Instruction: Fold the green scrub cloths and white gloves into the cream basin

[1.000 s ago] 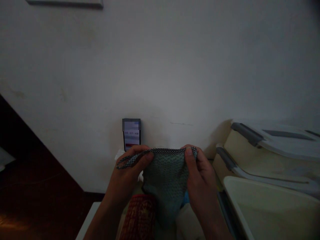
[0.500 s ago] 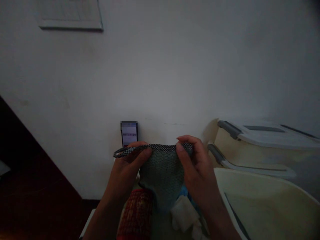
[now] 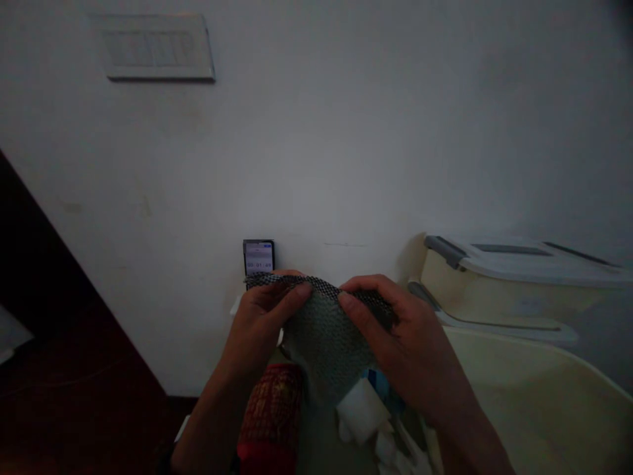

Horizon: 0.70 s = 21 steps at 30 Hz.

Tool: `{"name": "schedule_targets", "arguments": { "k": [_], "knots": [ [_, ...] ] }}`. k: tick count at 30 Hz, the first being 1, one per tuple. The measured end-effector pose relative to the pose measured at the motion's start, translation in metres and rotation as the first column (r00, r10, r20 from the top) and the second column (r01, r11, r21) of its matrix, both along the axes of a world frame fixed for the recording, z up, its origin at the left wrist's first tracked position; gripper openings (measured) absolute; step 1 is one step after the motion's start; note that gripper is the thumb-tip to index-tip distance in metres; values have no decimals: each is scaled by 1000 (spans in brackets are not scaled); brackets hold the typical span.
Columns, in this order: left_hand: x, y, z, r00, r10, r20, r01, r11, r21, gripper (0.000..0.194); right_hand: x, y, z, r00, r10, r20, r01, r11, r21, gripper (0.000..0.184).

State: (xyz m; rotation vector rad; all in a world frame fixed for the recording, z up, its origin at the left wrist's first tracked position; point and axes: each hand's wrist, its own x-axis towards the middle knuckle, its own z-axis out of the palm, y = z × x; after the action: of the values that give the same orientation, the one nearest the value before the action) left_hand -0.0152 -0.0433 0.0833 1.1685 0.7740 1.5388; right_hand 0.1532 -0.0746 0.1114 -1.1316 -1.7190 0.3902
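Observation:
Both my hands hold up a small grey-green knitted cloth (image 3: 326, 340) with a black-and-white checked band along its top edge. My left hand (image 3: 264, 323) pinches the band near its left end, thumb on the front. My right hand (image 3: 395, 343) grips the band on the right, fingers wrapped over the fabric. The cloth hangs between them in front of a white wall. Below it lie a red patterned cloth (image 3: 271, 415), a white cloth (image 3: 361, 412) and a bit of blue fabric (image 3: 380, 386).
A phone (image 3: 258, 257) with a lit screen leans upright against the wall behind my left hand. Cream plastic bins with grey-handled lids (image 3: 494, 277) stand at the right, one large open bin (image 3: 534, 396) nearest. A dark floor (image 3: 59, 382) lies at the left. A switch plate (image 3: 158, 47) sits high on the wall.
My hands have come closer together and the band's top edge now slopes down to the right, with less loose band sticking out past my left hand. The view has tilted upward a little.

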Motion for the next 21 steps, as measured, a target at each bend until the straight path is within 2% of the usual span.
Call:
{"name": "schedule_targets", "arguments": {
  "k": [7, 15, 21],
  "knots": [
    [4, -8, 4, 998, -5, -58, 6, 1000, 16, 16, 8, -1, 2, 1000, 13, -2, -13, 998, 69, 10],
    [11, -17, 11, 993, -84, -81, 85, 996, 6, 10, 26, -15, 4, 997, 69, 31, -70, 997, 28, 11],
    [20, -21, 12, 977, -64, -206, 64, 998, -7, 8, 49, -18, -3, 996, 90, 25, -91, 996, 15, 12]
  ]
}}
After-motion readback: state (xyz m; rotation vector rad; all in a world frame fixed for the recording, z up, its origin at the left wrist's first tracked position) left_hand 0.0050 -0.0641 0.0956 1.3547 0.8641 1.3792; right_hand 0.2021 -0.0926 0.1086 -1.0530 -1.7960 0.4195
